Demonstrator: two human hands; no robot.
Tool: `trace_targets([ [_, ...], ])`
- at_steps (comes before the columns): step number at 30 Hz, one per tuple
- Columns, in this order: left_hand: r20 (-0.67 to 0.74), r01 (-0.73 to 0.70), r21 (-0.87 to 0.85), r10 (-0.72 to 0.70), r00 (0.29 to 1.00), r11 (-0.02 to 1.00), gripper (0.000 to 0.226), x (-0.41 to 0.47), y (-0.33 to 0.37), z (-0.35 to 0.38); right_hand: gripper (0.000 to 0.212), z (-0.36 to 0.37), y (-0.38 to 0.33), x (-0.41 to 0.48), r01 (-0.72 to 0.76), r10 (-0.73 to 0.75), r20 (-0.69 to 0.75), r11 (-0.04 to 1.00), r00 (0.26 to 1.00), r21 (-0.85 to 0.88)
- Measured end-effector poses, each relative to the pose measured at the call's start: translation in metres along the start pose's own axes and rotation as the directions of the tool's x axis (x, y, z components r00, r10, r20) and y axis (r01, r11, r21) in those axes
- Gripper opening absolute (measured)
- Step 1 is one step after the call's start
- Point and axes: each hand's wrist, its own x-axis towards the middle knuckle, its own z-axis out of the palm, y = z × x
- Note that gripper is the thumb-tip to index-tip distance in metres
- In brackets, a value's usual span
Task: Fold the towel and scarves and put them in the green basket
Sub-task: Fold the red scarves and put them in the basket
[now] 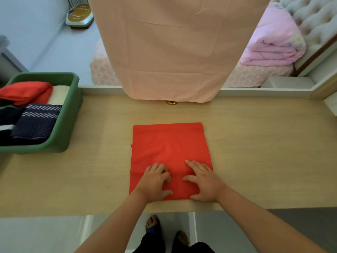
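Note:
A red scarf (169,145) lies folded into a flat rectangle in the middle of the wooden table (264,152). My left hand (155,181) rests on its near part, fingers slightly bent. Beside it my right hand (202,181) presses flat on the cloth with fingers spread. The green basket (67,123) stands at the table's left end. It holds a folded red cloth (27,92), a cream towel (59,94) and a folded navy patterned scarf (38,121).
A large peach cloth (173,52) hangs at the back, its hem reaching the table's far edge. A mirror behind it reflects a bed with a pink quilt (273,42). The table's near edge runs just under my wrists.

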Motion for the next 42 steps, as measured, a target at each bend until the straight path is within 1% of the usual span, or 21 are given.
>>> trace_targets([
  [2, 0.026, 0.013, 0.010, -0.013, 1.000, 1.000, 0.070, -0.010, 0.005, 0.002, 0.080, 0.007, 0.006, -0.006, 0.020, -0.020, 0.010, 1.000, 1.000, -0.010],
  [4, 0.022, -0.002, 0.005, 0.002, 1.000, 1.000, 0.079, -0.018, 0.009, 0.005, 0.081, 0.014, 0.009, -0.011, 0.035, -0.034, 0.001, 0.999, 0.999, -0.015],
  [6, 0.026, -0.003, -0.003, 0.003, 1.000, 1.000, 0.077, -0.022, 0.011, 0.008, 0.067, 0.020, 0.008, -0.015, 0.031, -0.031, -0.041, 0.999, 0.999, 0.007],
  [8, 0.034, 0.017, 0.001, -0.017, 0.999, 1.000, 0.070, -0.026, 0.014, 0.011, 0.054, 0.025, 0.006, -0.015, 0.034, -0.032, -0.121, 0.999, 0.992, 0.019],
  [12, 0.109, 0.091, 0.054, -0.096, 0.989, 0.994, 0.076, -0.034, 0.019, 0.008, 0.059, 0.014, 0.000, -0.013, -0.003, 0.038, -0.209, 0.986, 0.977, 0.167],
  [14, 0.052, 0.120, -0.026, -0.118, 0.992, 0.992, 0.057, -0.034, 0.018, 0.001, 0.047, -0.003, -0.002, -0.014, -0.036, 0.082, -0.240, 0.981, 0.967, 0.191],
  [16, 0.009, 0.207, -0.137, -0.208, 0.978, 0.969, 0.034, -0.030, 0.015, -0.014, 0.031, -0.014, 0.002, -0.012, -0.056, 0.090, -0.233, 0.987, 0.968, 0.148],
  [18, 0.049, 0.315, -0.214, -0.312, 0.949, 0.925, 0.014, -0.022, 0.011, -0.032, 0.030, -0.022, 0.008, -0.009, -0.093, 0.121, -0.202, 0.985, 0.972, 0.144],
  [19, 0.073, 0.343, -0.218, -0.335, 0.939, 0.914, 0.011, -0.018, 0.007, -0.039, 0.031, -0.025, 0.013, -0.008, -0.114, 0.143, -0.201, 0.982, 0.969, 0.150],
  [22, 0.077, 0.376, -0.112, -0.369, 0.926, 0.920, 0.019, -0.002, -0.008, -0.052, 0.035, -0.033, 0.024, -0.001, -0.200, 0.214, -0.191, 0.976, 0.958, 0.089],
  [24, 0.059, 0.393, -0.035, -0.390, 0.919, 0.919, 0.023, 0.011, -0.015, -0.053, 0.036, -0.032, 0.028, 0.007, -0.250, 0.245, -0.192, 0.968, 0.950, -0.006],
  [26, 0.032, 0.399, 0.078, -0.402, 0.915, 0.914, 0.026, 0.022, -0.016, -0.047, 0.032, -0.027, 0.030, 0.017, -0.291, 0.260, -0.243, 0.951, 0.935, -0.104],
  [29, -0.112, 0.345, 0.281, -0.327, 0.938, 0.895, 0.032, 0.029, -0.017, -0.030, 0.023, -0.016, 0.031, 0.032, -0.297, 0.188, -0.412, 0.929, 0.892, -0.220],
  [31, -0.222, 0.248, 0.298, -0.186, 0.957, 0.922, 0.031, 0.027, -0.016, -0.016, 0.028, -0.012, 0.029, 0.037, -0.205, 0.060, -0.496, 0.948, 0.866, -0.242],
  [33, -0.272, 0.078, 0.316, 0.012, 0.962, 0.946, 0.021, 0.023, -0.015, -0.001, 0.032, -0.006, 0.025, 0.037, -0.042, -0.060, -0.457, 0.977, 0.888, -0.210],
  [34, -0.257, 0.016, 0.325, 0.072, 0.964, 0.946, 0.021, 0.020, -0.015, 0.003, 0.039, -0.005, 0.022, 0.034, 0.013, -0.073, -0.376, 0.987, 0.924, -0.161],
  [35, -0.243, -0.012, 0.307, 0.091, 0.966, 0.952, 0.023, 0.017, -0.014, 0.005, 0.050, -0.003, 0.020, 0.031, 0.035, -0.068, -0.276, 0.992, 0.959, -0.122],
  [37, -0.226, 0.013, 0.218, 0.038, 0.973, 0.976, 0.025, 0.007, -0.016, 0.007, 0.070, -0.004, 0.019, 0.024, 0.034, -0.052, -0.136, 0.990, 0.989, -0.135],
  [38, -0.207, 0.048, 0.179, -0.010, 0.978, 0.983, 0.033, 0.001, -0.019, 0.007, 0.073, -0.004, 0.020, 0.023, 0.032, -0.049, -0.114, 0.988, 0.992, -0.149],
  [40, -0.116, 0.104, 0.154, -0.087, 0.989, 0.983, 0.060, -0.007, -0.027, 0.003, 0.074, -0.005, 0.022, 0.021, 0.018, -0.031, -0.076, 0.987, 0.997, -0.159],
  [42, -0.042, 0.115, 0.160, -0.110, 0.993, 0.980, 0.073, -0.011, -0.036, -0.003, 0.072, -0.009, 0.023, 0.023, -0.034, 0.027, -0.061, 0.994, 0.998, -0.108],
])
